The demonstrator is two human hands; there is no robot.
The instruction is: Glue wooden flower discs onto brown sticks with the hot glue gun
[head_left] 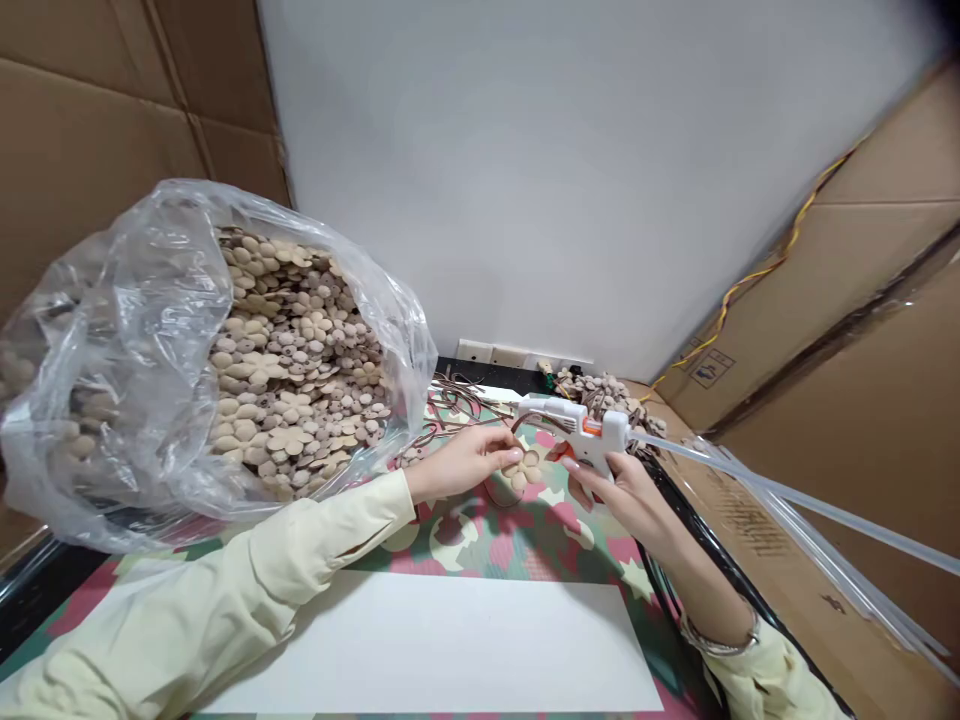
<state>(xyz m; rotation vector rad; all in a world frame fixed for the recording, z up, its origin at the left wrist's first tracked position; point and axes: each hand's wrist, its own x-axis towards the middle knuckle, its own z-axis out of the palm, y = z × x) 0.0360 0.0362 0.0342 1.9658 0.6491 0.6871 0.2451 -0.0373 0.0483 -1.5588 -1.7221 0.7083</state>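
Between the thumb and fingers of my left hand point(469, 462) is a beige flower-shaped piece point(523, 470), with a thin brown cord beside it. My right hand point(626, 495) grips the handle of a white hot glue gun point(566, 420) with orange parts. The gun points left, its nozzle just above and behind the flower piece; whether they touch I cannot tell. A long translucent glue stick point(787, 492) runs out of the gun's back end to the right.
A clear plastic bag point(150, 320) full of beige flower pieces point(292, 380) stands at left. Brown cords point(457, 400) lie behind my hands, and more flower pieces point(607, 393) are heaped behind the gun. White paper point(465, 645) covers the front. Cardboard point(862, 330) and glue sticks flank the right.
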